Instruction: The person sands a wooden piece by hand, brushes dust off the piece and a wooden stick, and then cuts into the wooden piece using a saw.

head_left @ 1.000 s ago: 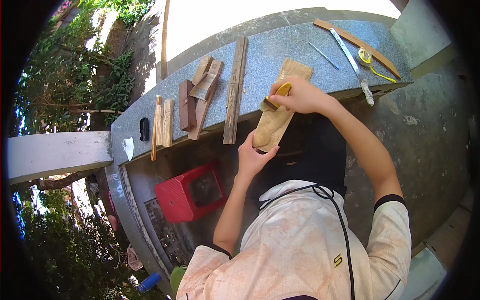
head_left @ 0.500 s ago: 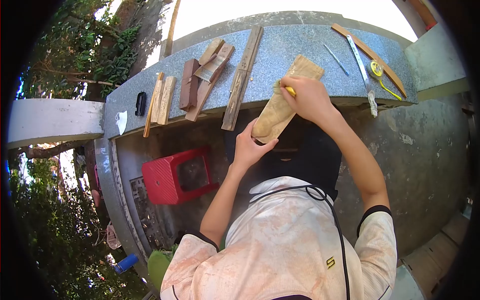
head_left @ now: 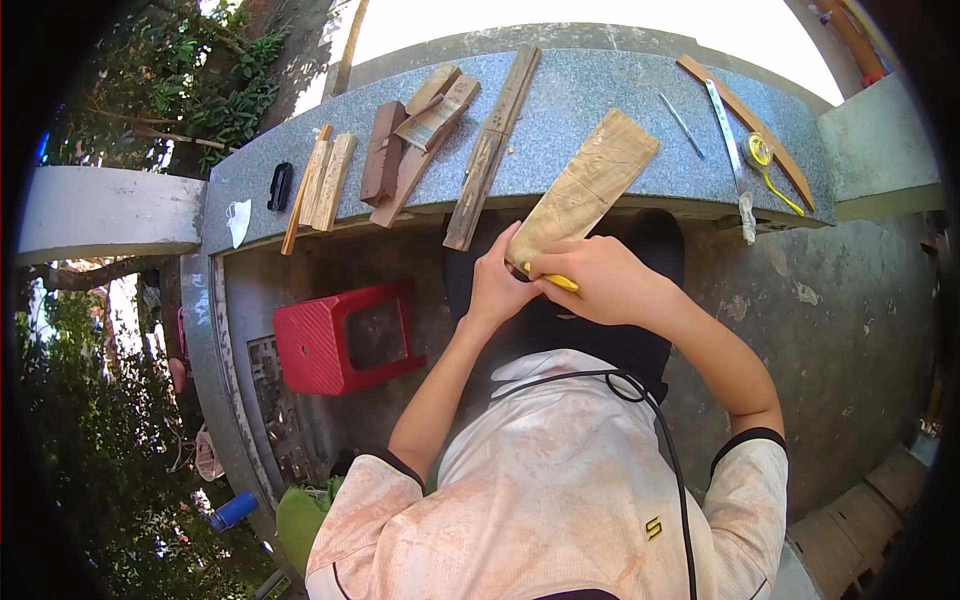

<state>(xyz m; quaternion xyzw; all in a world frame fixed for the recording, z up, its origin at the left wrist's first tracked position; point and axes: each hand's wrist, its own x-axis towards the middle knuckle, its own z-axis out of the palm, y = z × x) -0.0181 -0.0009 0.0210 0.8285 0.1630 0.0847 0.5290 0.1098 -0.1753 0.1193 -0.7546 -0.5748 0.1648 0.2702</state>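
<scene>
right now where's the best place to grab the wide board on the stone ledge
Likely the near end of the wide board, which juts past the ledge edge, so a grip can wrap top and underside. Come from the near side. The left hand holds it there; the right hand holds a brush beside it.

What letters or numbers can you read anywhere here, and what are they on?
"S": a small yellow mark on the shirt; it might be a 5.
The ruler and tape measure on the stone ledge: markings too small to read.
The board held by the left hand and the yellow-handled tool in the right hand: no writing seen.
</scene>
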